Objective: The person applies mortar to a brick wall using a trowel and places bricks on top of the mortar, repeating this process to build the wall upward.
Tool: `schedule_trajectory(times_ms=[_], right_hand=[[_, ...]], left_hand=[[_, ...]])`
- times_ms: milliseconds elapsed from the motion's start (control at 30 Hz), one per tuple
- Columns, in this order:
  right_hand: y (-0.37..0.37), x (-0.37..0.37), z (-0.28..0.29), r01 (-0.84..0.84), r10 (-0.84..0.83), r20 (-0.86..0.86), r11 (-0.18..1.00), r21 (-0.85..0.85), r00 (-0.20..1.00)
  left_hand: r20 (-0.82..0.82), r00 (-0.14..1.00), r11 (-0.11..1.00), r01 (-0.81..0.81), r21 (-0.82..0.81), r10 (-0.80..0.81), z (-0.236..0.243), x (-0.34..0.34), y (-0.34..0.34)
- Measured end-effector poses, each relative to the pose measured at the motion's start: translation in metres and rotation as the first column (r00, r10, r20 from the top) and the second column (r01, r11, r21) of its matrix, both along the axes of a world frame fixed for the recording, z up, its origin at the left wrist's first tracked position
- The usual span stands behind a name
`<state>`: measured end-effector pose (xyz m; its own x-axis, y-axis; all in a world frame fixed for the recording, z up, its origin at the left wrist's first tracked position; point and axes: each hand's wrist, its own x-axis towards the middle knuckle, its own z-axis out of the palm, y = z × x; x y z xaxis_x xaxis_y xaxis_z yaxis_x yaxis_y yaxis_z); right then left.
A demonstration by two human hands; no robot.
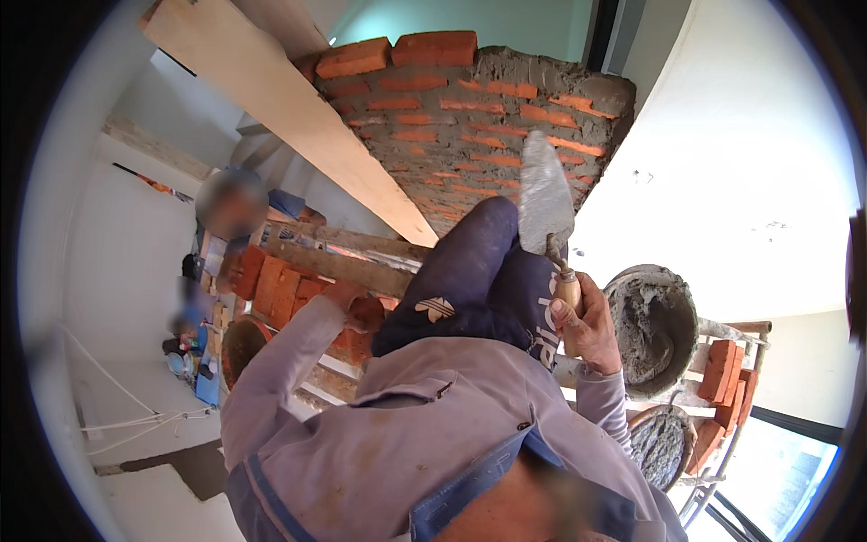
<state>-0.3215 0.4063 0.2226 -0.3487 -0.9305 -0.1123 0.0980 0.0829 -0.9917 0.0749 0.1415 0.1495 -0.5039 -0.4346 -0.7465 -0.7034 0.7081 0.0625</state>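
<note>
In my right hand (587, 323), the fingers are closed round the wooden handle of a trowel (545, 194). Its broad metal blade, smeared with grey mortar, points away from me, up toward a brick wall (488, 113). My left hand (358, 307) is lowered at my left side, beside a row of red bricks (282, 291). Its fingers are partly hidden and dark, and I cannot make out whether they grip a brick. Two loose-looking bricks (433, 49) sit end to end on the wall's top left, and grey mortar covers the top to their right.
A wooden board (298, 122) slants along the wall's left edge. To my right stand a bucket of mortar (650, 330), a second mortar container (662, 447) and stacked bricks (720, 372) on scaffold planks. Another round container (244, 345) is at left. Another person (233, 206) is lower down, beyond the planks.
</note>
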Motion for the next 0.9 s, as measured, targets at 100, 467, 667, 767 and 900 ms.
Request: schedule_trajectory(times_ms=[100, 467, 667, 767, 900], right_hand=[[-0.022, 0.021, -0.005, 0.097, -0.096, 0.209, 0.995, 0.005, 0.973], [-0.135, 0.045, -0.001, 0.323, -0.034, 0.596, 0.865, -0.385, 0.802], [-0.102, 0.016, 0.024, 0.498, -0.336, 0.498, 0.834, -0.237, 0.799], [-0.094, 0.011, 0.05, 0.589, -0.457, 0.49, 0.793, -0.153, 0.742], [-0.106, -0.009, 0.058, 0.624, -0.532, 0.38, 0.761, -0.177, 0.757]], left_hand=[[-0.506, 0.794, 0.854, -0.484, -0.191, 0.336, 0.05, 0.03, -0.006], [-0.641, -0.28, 0.527, -0.387, 0.756, 0.715, 0.127, -0.17, -0.017], [-0.422, 0.052, 0.425, -0.087, 0.901, 0.905, 0.08, -0.239, -0.012], [-0.995, 0.069, 0.996, -0.053, 0.075, 0.078, 0.121, -0.252, -0.033], [-0.815, 0.253, 0.847, 0.276, -0.455, -0.521, 0.16, -0.29, -0.062]])
